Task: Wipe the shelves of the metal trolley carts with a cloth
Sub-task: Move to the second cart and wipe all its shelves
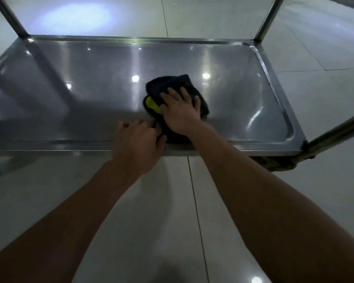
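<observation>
Head view, one item per line.

Cloth: dark, soft pile, one yellow-green patch at its left edge; bunched, not flat. It lies on the shelf right of centre, reaching from mid-shelf back to the near rim; its long axis runs near to far.

Right hand: flat on top of the cloth, fingers spread and straight, pressing down. The cloth sits directly beneath and ahead of the fingertips, so this is the working hand.

Left hand: at the near rim, just left of the cloth. Fingers loosely curled; blurred, so I cannot tell whether they pinch the cloth's edge.

Shelf: brushed steel, shallow tray form, rounded corners, raised rim; glossy. Unwiped expanse probably lies leftward.

Upright posts: round steel tube.

Floor: pale polished tile.
</observation>
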`<state>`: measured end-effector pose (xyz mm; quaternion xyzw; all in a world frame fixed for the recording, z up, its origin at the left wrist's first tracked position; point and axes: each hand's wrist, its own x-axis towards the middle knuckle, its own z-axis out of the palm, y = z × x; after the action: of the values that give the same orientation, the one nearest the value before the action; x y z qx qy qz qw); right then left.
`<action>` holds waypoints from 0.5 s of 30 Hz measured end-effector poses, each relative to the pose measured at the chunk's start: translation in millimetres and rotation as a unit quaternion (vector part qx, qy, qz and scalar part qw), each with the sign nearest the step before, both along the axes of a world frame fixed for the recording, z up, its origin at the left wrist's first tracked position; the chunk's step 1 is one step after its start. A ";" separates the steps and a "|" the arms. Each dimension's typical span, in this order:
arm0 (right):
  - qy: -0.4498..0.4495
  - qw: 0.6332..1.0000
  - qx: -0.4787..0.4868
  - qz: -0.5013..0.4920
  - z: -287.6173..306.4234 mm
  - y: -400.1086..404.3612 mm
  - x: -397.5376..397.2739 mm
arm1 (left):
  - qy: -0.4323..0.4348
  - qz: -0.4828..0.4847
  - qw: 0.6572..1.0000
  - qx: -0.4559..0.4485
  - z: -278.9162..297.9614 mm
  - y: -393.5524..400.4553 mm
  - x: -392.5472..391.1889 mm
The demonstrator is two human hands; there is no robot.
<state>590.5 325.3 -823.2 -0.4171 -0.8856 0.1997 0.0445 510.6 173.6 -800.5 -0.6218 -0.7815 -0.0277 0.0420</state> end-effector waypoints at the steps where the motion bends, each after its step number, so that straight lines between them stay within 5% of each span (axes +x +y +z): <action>1: 0.004 1.000 -0.010 0.023 0.2 -0.1 -16.5 | 0.000 0.003 1.000 0.003 -0.9 -1.1 -1.7; 8: 0.022 0.997 -0.021 0.077 2.8 17.2 -9.9 | -0.003 0.006 1.000 0.013 2.1 1.5 -0.7; 15: 0.000 0.998 0.023 -0.063 0.6 69.9 101.7 | 0.014 0.020 1.000 0.015 7.4 8.9 6.9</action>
<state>692.1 395.3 -822.7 -0.4705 -0.8621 0.1759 0.0671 517.5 182.5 -793.1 -0.6053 -0.7929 -0.0297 0.0632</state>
